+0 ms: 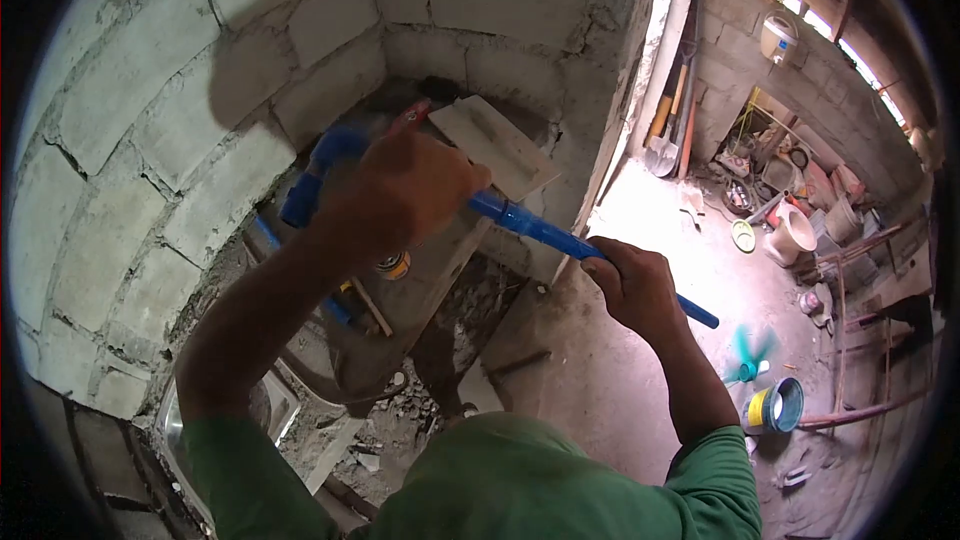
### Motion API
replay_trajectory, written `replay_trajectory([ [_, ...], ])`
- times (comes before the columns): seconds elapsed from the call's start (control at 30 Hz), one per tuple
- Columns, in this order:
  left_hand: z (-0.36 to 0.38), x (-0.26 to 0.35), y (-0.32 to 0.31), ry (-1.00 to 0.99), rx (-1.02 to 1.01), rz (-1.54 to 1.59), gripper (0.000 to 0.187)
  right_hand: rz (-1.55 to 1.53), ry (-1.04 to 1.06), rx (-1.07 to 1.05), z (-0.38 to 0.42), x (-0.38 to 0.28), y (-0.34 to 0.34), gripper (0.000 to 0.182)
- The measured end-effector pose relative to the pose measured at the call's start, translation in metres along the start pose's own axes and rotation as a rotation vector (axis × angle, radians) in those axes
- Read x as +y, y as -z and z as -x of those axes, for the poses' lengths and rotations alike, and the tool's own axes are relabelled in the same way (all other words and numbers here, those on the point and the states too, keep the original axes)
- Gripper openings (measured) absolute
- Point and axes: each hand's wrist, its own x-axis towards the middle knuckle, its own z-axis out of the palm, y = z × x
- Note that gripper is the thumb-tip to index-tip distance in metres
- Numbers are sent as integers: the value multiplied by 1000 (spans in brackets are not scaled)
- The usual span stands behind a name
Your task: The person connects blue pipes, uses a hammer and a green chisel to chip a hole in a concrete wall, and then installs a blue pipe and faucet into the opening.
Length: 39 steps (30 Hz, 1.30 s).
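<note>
A long blue pipe [545,232] slants across the middle of the view, from upper left to lower right. My left hand [415,185] is closed round its upper-left part, near a blue elbow-shaped fitting [335,150] that is slightly blurred. A small red object [410,118] shows just above the left knuckles; whether that hand touches it is unclear. My right hand [635,285] wraps round the pipe lower down, and the pipe's end sticks out past the wrist. Below the left hand, a small yellow-labelled can [394,265] stands on a board.
Block walls [140,120] rise at the left and back. A pale tile [495,148] lies behind the pipe. Rubble [400,420] and a metal sink [275,405] are low at the left. On the right floor are a green fan [748,365], a bucket [775,406] and a shovel [662,153].
</note>
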Motion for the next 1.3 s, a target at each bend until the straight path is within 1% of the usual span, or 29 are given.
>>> replay_trajectory([
  [0.1, 1, -2, -15, -11, 25, 8, 28, -3, 24, 8, 1, 5, -9, 32],
  [0.17, -4, -8, -22, -41, 56, -12, 23, -23, -6, -1, -1, 9, -15, 32],
  [0.23, -24, -23, -29, -4, 19, 34, 26, -41, -22, -3, -10, 12, -23, 33],
  [0.27, -28, -24, -35, 26, -23, 91, 29, -108, -144, -25, -14, 12, -32, 32],
  [0.3, -28, -21, -39, 34, -17, 83, 29, -171, -257, -34, -21, 17, -42, 32],
  [0.33, -27, -17, -40, -66, 297, -51, 26, -221, -118, 72, -21, 43, -73, 35],
  [0.37, -24, -12, -41, -170, 605, -184, 24, -330, -180, 36, -19, 45, -79, 35],
  [0.4, -14, -7, -28, -163, 610, -189, 24, -437, -242, -11, -17, 44, -84, 36],
  [0.43, 3, 1, -2, -204, 705, 88, 30, -511, -298, -55, -12, 42, -89, 39],
  [0.47, 15, 6, 18, -249, 789, 371, 36, -514, -300, -59, -8, 41, -92, 39],
  [0.53, 42, -3, 28, 219, 934, 587, 46, -791, -525, -224, 5, 37, -100, 41],
  [0.6, 37, -35, 15, 320, 1300, 1213, 47, -806, -506, -232, 13, 28, -109, 43],
  [0.67, 19, -83, -25, 517, 1191, 1248, 53, -828, -465, -247, 15, 17, -119, 47],
  [0.73, -9, -88, -61, 545, 1234, 1176, 61, -823, -426, -235, 19, 4, -126, 48],
  [0.77, -14, -84, -56, 560, 1244, 1163, 61, -818, -399, -208, 19, -1, -129, 49],
  [0.83, -21, -73, -41, 389, 809, 1812, 48, -806, -396, -218, 22, -8, -132, 50],
  [0.87, -23, -64, -36, 404, 807, 1812, 48, -793, -410, -211, 26, -11, -133, 51],
  [0.93, -26, -48, -27, 383, 1051, 1720, 44, -808, -398, -201, 28, -22, -126, 47],
  [0.97, -28, -43, -24, 384, 1041, 1721, 44, -820, -380, -177, 29, -26, -124, 44],
  [1.0, -30, -37, -22, 406, 1123, 1711, 44, -825, -387, -172, 33, -24, -132, 44],
  [1.03, -31, -32, -20, 428, 1207, 1700, 43, -803, -275, -134, 40, -18, -144, 43],
  [1.07, -30, -29, -19, 424, 1203, 1702, 43, -775, -160, -96, 44, -15, -149, 43],
  [1.1, -28, -26, -19, 471, 1201, 1701, 46, -776, -162, -93, 47, -15, -149, 43],
  [1.13, -26, -23, -18, 518, 1197, 1698, 48, -781, -247, -147, 50, -17, -148, 42],
  [1.17, -25, -21, -20, 513, 1192, 1694, 48, -788, -330, -200, 51, -19, -147, 42],
  [1.23, -26, -20, -30, 453, 1170, 1849, 46, -809, -346, -179, 52, -26, -139, 41],
  [1.3, -32, -18, -36, 424, 1200, 1878, 47, -824, -365, -168, 52, -23, -139, 41],
])
